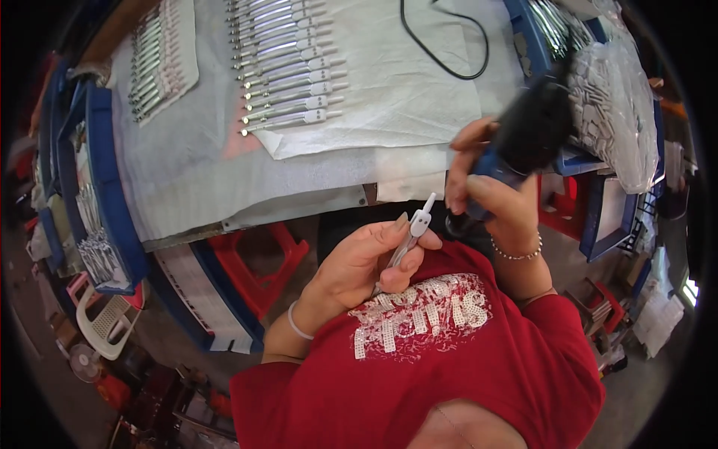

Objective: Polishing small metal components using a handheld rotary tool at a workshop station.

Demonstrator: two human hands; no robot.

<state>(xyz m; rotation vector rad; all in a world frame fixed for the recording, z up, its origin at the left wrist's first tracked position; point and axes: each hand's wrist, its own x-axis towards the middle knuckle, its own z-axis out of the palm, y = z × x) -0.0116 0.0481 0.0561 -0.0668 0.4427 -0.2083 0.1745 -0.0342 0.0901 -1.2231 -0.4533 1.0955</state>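
Observation:
My left hand [370,262] is closed on a slim metal rod with a white plastic end piece [421,220]. The end piece has two dark holes and a narrow tip pointing up and away from me. My right hand [497,191] grips a black and blue power screwdriver [527,123], smeared by motion. Its lower end reaches down beside the white end piece, apart from it as far as I can see. On the cloth-covered table [389,120] ahead, a row of similar rods with white end pieces [288,75] lies side by side.
A second batch of rods [153,63] lies at the far left on white cloth. Blue bins with metal parts stand left [112,187] and right [523,37]. A plastic bag of white pieces [609,112] sits right. A black cable [482,63] loops over the table. Below is a red stool [262,269].

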